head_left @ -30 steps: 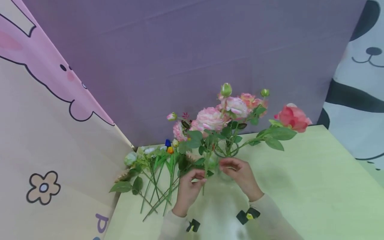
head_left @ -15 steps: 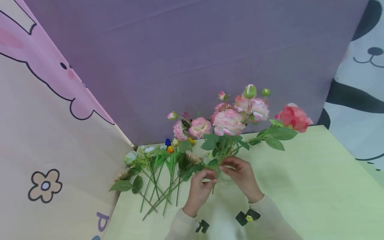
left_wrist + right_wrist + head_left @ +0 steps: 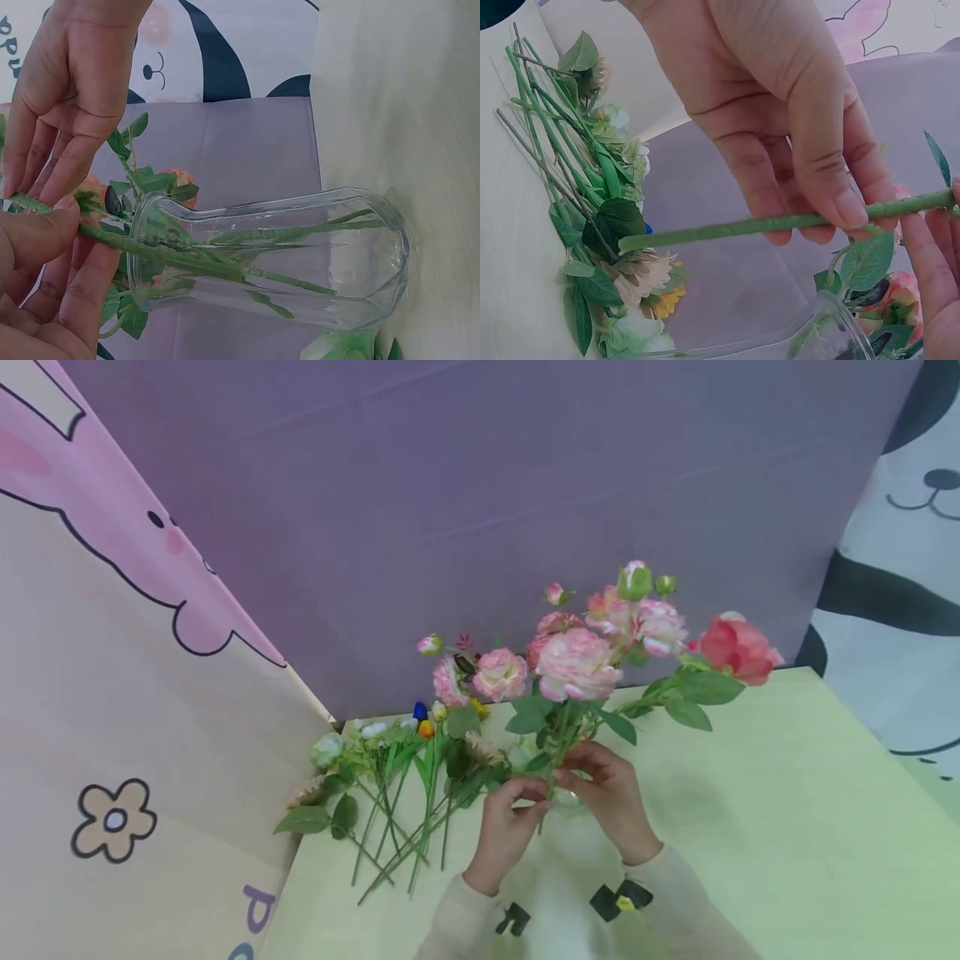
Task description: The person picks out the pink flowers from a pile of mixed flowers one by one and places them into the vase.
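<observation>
Both hands hold the green stem of a spray with pink-and-white peony blooms. My left hand pinches it lower down, thumb against fingers. My right hand pinches it a little higher, just below the leaves. The stem's cut end is free and passes in front of the clear glass vase in the left wrist view. The vase stands upright behind the hands, with several stems inside. Other blooms rise from it, including a coral-red peony leaning right. In the head view the hands and leaves hide most of the vase.
On the left of the pale green table lie several loose flowers, with white, blue, orange and beige heads and crossed stems. A purple cloth hangs behind the table; a rabbit-print sheet borders the left side.
My left hand has moved right with the peony spray, towards my right hand. My right hand's fingers have come onto the stem. The blooms have swung to the right.
</observation>
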Tool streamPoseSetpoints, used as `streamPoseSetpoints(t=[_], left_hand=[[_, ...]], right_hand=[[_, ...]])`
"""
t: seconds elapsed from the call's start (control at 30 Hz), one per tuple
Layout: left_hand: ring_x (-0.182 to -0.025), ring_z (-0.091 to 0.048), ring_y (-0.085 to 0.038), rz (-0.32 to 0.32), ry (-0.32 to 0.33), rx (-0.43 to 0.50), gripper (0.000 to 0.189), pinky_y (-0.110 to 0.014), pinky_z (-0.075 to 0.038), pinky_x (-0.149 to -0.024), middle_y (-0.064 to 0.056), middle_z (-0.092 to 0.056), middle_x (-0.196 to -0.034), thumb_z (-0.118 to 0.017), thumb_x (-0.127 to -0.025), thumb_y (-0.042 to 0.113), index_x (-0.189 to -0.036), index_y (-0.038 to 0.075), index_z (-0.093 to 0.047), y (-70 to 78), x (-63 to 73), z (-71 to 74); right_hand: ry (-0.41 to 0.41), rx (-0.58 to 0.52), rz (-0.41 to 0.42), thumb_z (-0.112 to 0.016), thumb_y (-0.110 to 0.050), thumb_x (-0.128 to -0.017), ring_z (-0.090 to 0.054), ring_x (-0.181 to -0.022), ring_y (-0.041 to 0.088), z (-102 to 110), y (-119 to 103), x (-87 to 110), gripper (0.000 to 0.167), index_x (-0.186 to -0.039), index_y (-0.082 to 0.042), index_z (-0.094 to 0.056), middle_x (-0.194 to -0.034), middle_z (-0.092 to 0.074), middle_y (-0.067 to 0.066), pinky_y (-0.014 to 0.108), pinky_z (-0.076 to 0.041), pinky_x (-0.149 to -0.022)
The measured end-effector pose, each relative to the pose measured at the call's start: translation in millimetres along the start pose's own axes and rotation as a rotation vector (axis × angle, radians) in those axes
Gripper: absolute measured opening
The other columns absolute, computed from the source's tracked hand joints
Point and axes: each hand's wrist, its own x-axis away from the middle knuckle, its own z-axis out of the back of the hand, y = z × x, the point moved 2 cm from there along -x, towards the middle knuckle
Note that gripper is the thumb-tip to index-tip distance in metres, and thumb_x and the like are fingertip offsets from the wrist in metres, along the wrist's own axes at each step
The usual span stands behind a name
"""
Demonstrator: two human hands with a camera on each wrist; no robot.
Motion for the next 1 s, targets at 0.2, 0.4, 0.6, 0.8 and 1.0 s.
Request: streamPoseSetpoints(t=[0.2, 0.4, 0.6, 0.8, 1.0], left_hand=[[-0.088, -0.065, -0.028, -0.022, 0.003, 0.003, 0.017, -0.022, -0.055, -0.07, -0.018, -0.067, -0.095, -0.066, -0.08, -0.01, -0.096, -0.006, -0.064, -2.2, -3.7, -0.6], [-0.092, -0.064, -0.033, -0.01, -0.014, 0.035, 0.019, -0.023, -0.054, -0.074, -0.021, -0.065, -0.099, -0.065, -0.081, -0.009, -0.1, -0.008, -0.063, -3.8, -9.2, 0.9], [-0.089, -0.064, -0.021, 0.002, 0.0, 0.024, 0.016, -0.023, -0.054, -0.074, -0.017, -0.066, -0.099, -0.066, -0.084, -0.003, -0.1, -0.005, -0.064, -7.1, -14.0, 2.0], [-0.082, -0.062, -0.013, 0.005, 0.016, -0.025, 0.015, -0.022, -0.053, -0.069, -0.019, -0.067, -0.097, -0.064, -0.087, 0.003, -0.1, -0.005, -0.065, -17.7, -17.0, 9.4], [-0.09, -0.063, -0.026, 0.055, -0.01, -0.061, 0.02, -0.021, -0.052, -0.073, -0.022, -0.065, -0.102, -0.062, -0.089, 0.005, -0.106, -0.006, -0.063, -43.8, -25.8, 13.3]], right_hand=[[0.014, 0.022, -0.031, -0.069, 0.007, -0.08, -0.065, -0.086, 0.011, 0.0, -0.8, -3.2, 0.02, -0.099, 0.008, -0.062, -0.093, -0.067, -0.007, 0.026, -0.056, -0.07], [0.028, 0.076, -0.029, -0.07, 0.006, -0.08, -0.065, -0.082, 0.011, -0.8, -2.8, -10.4, 0.018, -0.097, 0.006, -0.064, -0.091, -0.067, -0.004, 0.027, -0.056, -0.067], [0.08, 0.108, -0.023, -0.069, 0.013, -0.076, -0.065, -0.077, 0.007, -3.0, -4.8, -17.9, 0.016, -0.09, 0.006, -0.064, -0.084, -0.066, -0.007, 0.024, -0.056, -0.066], [0.092, 0.114, 0.055, -0.069, 0.015, -0.075, -0.066, -0.074, 0.008, 2.9, -8.1, -27.2, 0.016, -0.088, 0.008, -0.065, -0.082, -0.069, 0.004, 0.023, -0.056, -0.063], [0.118, 0.09, 0.062, -0.069, 0.01, -0.078, -0.067, -0.069, 0.009, 15.9, -17.7, -37.3, 0.014, -0.091, 0.009, -0.064, -0.08, -0.07, 0.002, 0.023, -0.055, -0.061]])
